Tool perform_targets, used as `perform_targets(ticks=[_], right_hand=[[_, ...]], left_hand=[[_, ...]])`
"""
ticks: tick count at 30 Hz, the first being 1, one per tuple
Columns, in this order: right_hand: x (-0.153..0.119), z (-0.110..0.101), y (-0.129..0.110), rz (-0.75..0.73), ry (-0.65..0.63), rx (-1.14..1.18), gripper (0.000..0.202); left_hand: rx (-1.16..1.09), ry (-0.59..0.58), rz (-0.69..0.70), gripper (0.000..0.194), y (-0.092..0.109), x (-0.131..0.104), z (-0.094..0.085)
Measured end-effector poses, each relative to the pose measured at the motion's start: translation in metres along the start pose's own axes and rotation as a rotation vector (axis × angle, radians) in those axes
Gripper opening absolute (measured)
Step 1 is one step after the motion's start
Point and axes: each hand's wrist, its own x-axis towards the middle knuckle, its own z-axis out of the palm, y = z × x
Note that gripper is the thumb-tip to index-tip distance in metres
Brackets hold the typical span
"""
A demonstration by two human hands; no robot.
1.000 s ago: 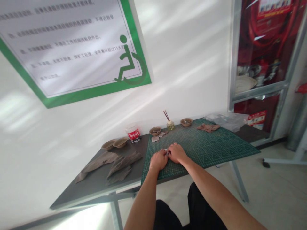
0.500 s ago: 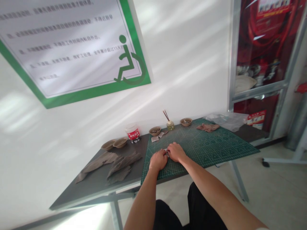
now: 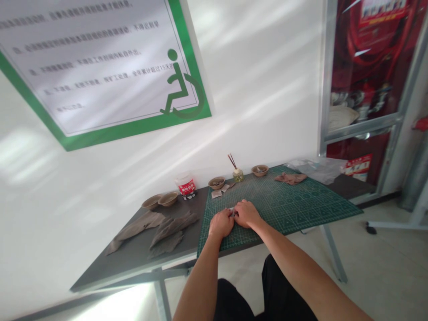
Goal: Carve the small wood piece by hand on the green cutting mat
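Note:
My left hand (image 3: pixel 221 222) and my right hand (image 3: pixel 246 213) meet over the near part of a green cutting mat (image 3: pixel 284 205). Between their fingertips is a small pale piece (image 3: pixel 232 210), mostly hidden by the fingers, and I cannot tell what it is. Both hands have curled fingers closed on it, low against the mat. Just beyond them lie small pale squares (image 3: pixel 216 194), beside a bowl (image 3: pixel 216 182) with small bits in it.
Brown cloths (image 3: pixel 172 229) and two shallow bowls (image 3: pixel 168 199) lie on the dark table (image 3: pixel 110 267) at left. Along the wall stand a red-labelled tub (image 3: pixel 186 186), a reed diffuser (image 3: pixel 238 174) and another bowl (image 3: pixel 260 170). A crumpled cloth (image 3: pixel 290 178) and clear plastic (image 3: pixel 321 169) are at right.
The view has shifted very slightly. Both hands stay in the same place on the mat, with only a slight movement of the right fingers.

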Motion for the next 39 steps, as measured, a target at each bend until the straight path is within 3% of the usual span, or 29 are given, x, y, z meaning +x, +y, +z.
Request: perform_targets(ticks=[9,16,27,39], right_hand=[[0.005,0.004,0.001,0.071,0.030,-0.011,0.028],[0.006,0.004,0.001,0.026,0.019,0.006,0.031],[0.001,-0.001,0.001,-0.043,-0.007,0.018,0.020],[0.005,0.005,0.001,0.068,0.048,-0.026,0.027]], left_hand=[[0.015,0.012,0.017,0.039,-0.002,0.002,0.003],[0.008,0.019,0.020,0.040,-0.005,0.003,0.005],[0.012,0.030,0.057,0.038,-0.007,0.004,0.008],[0.035,0.017,0.021,0.037,-0.004,0.003,0.005]])
